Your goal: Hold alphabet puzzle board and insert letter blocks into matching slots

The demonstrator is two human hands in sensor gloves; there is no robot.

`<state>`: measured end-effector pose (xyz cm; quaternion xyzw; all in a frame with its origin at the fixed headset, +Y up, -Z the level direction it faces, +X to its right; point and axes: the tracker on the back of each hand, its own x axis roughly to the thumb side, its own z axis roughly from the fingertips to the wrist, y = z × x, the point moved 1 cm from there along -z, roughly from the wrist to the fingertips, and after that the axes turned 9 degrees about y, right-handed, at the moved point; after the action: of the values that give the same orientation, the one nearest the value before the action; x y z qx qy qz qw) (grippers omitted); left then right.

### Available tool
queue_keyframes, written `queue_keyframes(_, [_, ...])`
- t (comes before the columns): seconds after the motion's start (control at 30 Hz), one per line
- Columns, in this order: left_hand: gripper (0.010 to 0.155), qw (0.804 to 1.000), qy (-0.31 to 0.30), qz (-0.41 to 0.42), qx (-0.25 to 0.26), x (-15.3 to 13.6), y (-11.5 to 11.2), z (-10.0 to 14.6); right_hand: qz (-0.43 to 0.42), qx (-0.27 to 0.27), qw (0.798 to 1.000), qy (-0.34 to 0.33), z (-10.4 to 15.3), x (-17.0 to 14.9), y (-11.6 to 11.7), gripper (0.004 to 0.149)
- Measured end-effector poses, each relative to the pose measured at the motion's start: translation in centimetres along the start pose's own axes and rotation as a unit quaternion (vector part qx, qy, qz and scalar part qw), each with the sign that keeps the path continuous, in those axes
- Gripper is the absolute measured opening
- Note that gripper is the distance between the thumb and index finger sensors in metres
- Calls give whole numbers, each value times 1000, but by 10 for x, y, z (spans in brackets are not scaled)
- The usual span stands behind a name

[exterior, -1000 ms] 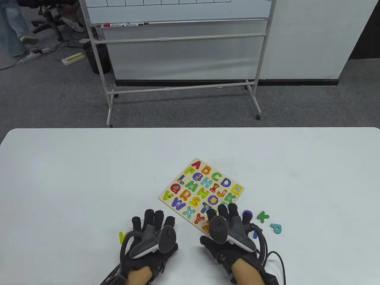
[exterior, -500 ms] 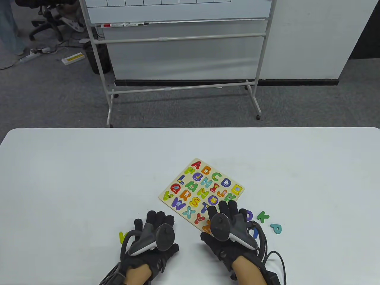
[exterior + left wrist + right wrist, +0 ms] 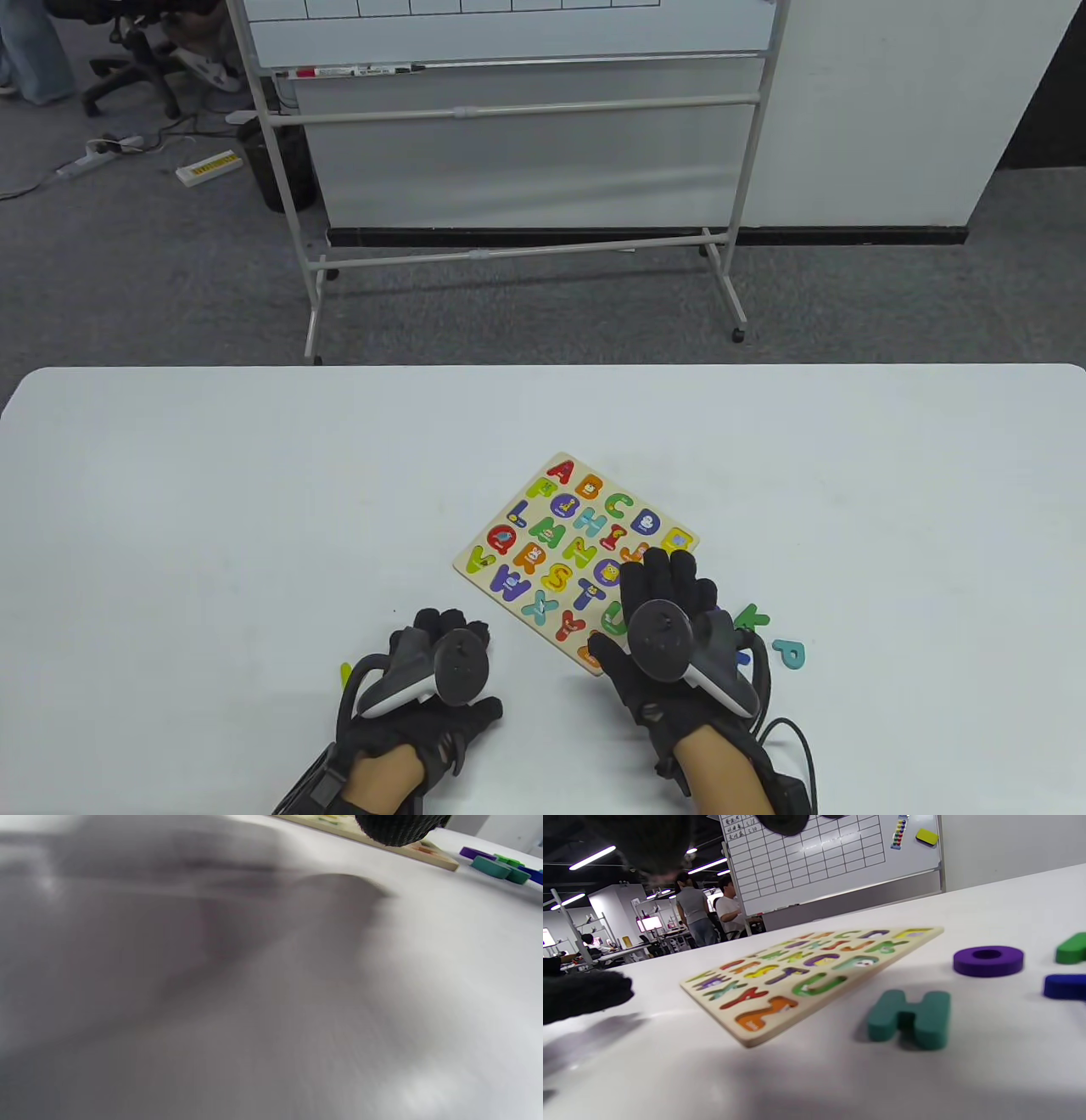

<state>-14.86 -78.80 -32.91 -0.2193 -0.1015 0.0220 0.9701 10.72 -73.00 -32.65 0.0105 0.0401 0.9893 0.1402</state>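
Your surface [image 3: 254, 509] is smooth and white, so anything pushed sideways on it will probably slide. The puzzle board [image 3: 543, 526] lies skewed near the front edge, and nothing pins it: your left hand [image 3: 428, 679] sits just beside its near-left edge, knuckles up, and the fingers look curled under, though you cannot tell from any view whether they grip anything. If you press a block in before that hand is on the board, the board will likely skate or spin away.

Your right hand [image 3: 670, 615] hovers over the board's near-right corner with fingers spread apart, holding nothing that shows. In the right wrist view that corner casts a shadow and looks slightly raised off the surface, though the low angle makes that hard to tell; a push there could rock the board and pop seated letters loose.

Loose blocks crowd just right of the board: a teal H [image 3: 911, 1017] closest, a purple O [image 3: 987, 960], a green block [image 3: 1072, 948] and a blue one [image 3: 1065, 986] behind. A teal P [image 3: 789, 653] lies further out, and a yellow-green piece [image 3: 345, 675] peeks out by your left hand. Reaching blind from above, your hand may knock neighbours away or take the wrong letter.
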Motion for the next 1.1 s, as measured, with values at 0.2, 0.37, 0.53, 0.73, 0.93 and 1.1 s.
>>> queue_keyframes(0.2, [82, 1000, 3, 19, 11, 13, 25, -41, -3, 13, 1000, 2, -1, -2, 1, 89])
queue_keyframes(0.37, [80, 1000, 11, -11, 3, 20, 38, -70, -11, 20, 1000, -2, 0, -3, 1, 88])
queue_keyframes(0.53, [77, 1000, 26, -12, 6, 25, 46, -93, -10, 35, 999, 0, -1, -5, 5, 88])
queue_keyframes(0.73, [73, 999, 22, -1, -36, 19, 31, -107, -12, 46, 999, 6, -2, -8, 6, 87])
queue_keyframes(0.93, [73, 999, 33, 1, -40, 21, 29, -101, -16, 53, 998, 11, -3, -10, 7, 86])
queue_keyframes(1.1, [72, 997, 70, 16, -22, 21, 21, -84, -20, 51, 998, 7, -3, -9, 7, 85])
